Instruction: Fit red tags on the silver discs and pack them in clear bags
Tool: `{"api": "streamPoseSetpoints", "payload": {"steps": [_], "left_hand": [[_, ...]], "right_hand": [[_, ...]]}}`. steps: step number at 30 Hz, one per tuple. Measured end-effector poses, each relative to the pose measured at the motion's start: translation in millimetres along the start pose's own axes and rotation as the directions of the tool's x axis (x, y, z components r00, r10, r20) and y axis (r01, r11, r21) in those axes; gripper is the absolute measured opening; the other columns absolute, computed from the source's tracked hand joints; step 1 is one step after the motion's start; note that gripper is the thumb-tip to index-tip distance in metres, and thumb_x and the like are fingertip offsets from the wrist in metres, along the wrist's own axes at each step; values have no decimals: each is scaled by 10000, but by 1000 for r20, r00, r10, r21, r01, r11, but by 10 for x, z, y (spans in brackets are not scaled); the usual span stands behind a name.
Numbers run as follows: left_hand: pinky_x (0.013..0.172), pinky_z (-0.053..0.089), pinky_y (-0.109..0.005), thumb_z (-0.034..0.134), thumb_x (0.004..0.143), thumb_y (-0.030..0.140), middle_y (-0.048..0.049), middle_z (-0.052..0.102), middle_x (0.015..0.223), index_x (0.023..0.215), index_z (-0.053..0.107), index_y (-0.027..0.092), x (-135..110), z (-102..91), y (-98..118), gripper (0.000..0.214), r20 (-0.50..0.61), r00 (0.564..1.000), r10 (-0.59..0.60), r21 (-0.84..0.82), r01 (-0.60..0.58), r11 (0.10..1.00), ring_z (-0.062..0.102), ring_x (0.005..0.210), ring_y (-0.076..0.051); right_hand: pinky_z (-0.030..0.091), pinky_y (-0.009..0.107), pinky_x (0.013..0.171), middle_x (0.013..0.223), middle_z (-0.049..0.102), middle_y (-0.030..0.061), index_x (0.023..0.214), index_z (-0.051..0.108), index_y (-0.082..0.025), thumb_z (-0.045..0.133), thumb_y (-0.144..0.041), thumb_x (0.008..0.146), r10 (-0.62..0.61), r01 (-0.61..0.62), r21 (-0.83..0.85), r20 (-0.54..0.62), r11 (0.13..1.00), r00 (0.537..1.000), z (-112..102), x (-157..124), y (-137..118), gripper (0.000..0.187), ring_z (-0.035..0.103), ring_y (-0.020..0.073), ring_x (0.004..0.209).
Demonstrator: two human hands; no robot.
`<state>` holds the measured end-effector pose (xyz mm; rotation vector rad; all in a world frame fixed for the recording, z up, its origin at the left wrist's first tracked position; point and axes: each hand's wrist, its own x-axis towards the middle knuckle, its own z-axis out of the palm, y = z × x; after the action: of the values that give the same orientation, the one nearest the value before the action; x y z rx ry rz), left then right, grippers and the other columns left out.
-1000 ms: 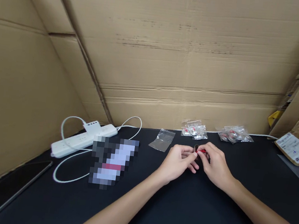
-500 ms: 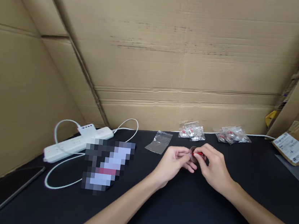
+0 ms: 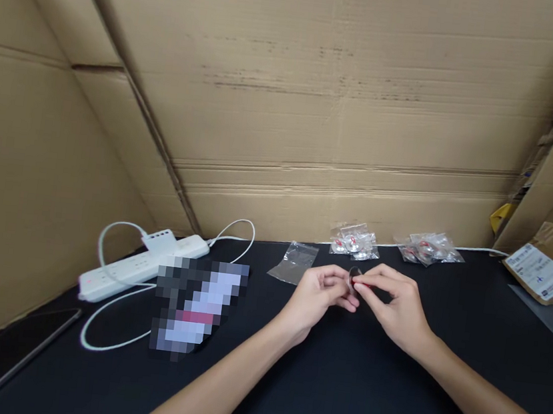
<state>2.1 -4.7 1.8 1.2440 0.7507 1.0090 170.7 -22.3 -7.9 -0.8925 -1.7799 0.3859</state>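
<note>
Between the fingertips of both hands is a small round, see-through disc (image 3: 355, 272) with a red part, much like a suction cup. My left hand (image 3: 314, 299) pinches its rim from the left with thumb and fingers. From the right, my right hand (image 3: 401, 309) closes thumb and index finger on the red part, which they mostly cover. Both hands are raised over the black table (image 3: 359, 392). An opened clear plastic bag (image 3: 294, 263) lies flat just beyond my left hand.
Two piles of clear packets with red and silvery pieces, a left pile (image 3: 354, 242) and a right pile (image 3: 430, 249), lie by the cardboard wall (image 3: 317, 125). At left are a white power strip (image 3: 142, 268), cables and a blurred-out item (image 3: 200, 312). A labelled brown parcel (image 3: 551, 267) sits at right.
The disc has turned more edge-on and moved slightly left with both hands. My right fingers now cover more of the red part.
</note>
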Motion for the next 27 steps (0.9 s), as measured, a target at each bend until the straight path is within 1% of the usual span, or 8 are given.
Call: {"api": "streamPoseSetpoints", "payload": {"steps": [3,8,12,17,19,21,24,27], "left_hand": [[680,558,-330,654,780,180,-37,656,701,781,607,125,13,-9,24,72,12,1000,-1,-2,1,1000,652,631,-152],[641,531,-288,631,777,172,-9,631,682,742,584,138,4,9,58,68,30,1000,1,35,-2,999,603,562,-110],[652,527,-307,661,770,227,-29,649,719,731,561,143,1,10,54,136,76,997,-4,54,0,999,612,564,-120],[626,515,-298,638,798,244,-8,613,642,750,555,149,22,-35,75,135,34,999,17,69,-19,997,607,561,-127],[615,508,-293,623,812,242,-16,616,636,757,556,146,26,-44,87,129,28,999,28,79,-31,996,613,575,-135],[588,495,-280,608,819,237,-22,618,635,752,557,143,27,-45,89,126,28,999,36,95,-39,995,611,580,-137],[538,460,-251,594,812,217,-16,606,616,748,557,143,24,-38,77,104,11,999,38,125,-39,991,598,573,-132],[516,443,-246,589,800,203,-3,587,586,745,555,146,21,-30,66,86,29,999,45,142,-49,989,581,543,-127]], "right_hand": [[535,347,727,896,669,50,1047,727,-251,643,-231,855,-1,2,-14,16,1000,1000,-22,18,-48,210,638,190,782],[551,392,835,1130,629,78,1245,614,-275,747,-272,759,17,-19,25,77,1000,997,-34,23,-18,503,639,206,900],[574,382,834,1086,655,74,1203,623,-247,722,-264,784,100,-122,171,130,978,986,-3,-2,74,430,665,194,883],[584,351,752,954,658,53,1075,626,-218,791,-306,710,238,-271,362,135,892,962,9,34,107,410,659,177,794],[577,335,730,952,640,44,1027,622,-216,810,-304,681,285,-324,430,153,843,946,7,57,86,403,648,161,765],[570,316,700,940,620,30,983,613,-214,821,-292,664,334,-393,521,209,758,919,6,67,51,389,638,147,742],[533,260,626,873,605,12,922,597,-191,801,-270,703,398,-523,622,343,583,851,0,60,-3,310,613,116,685],[485,228,588,803,613,7,883,574,-174,760,-262,767,383,-615,646,482,452,788,-19,49,-21,236,588,99,649]]}}
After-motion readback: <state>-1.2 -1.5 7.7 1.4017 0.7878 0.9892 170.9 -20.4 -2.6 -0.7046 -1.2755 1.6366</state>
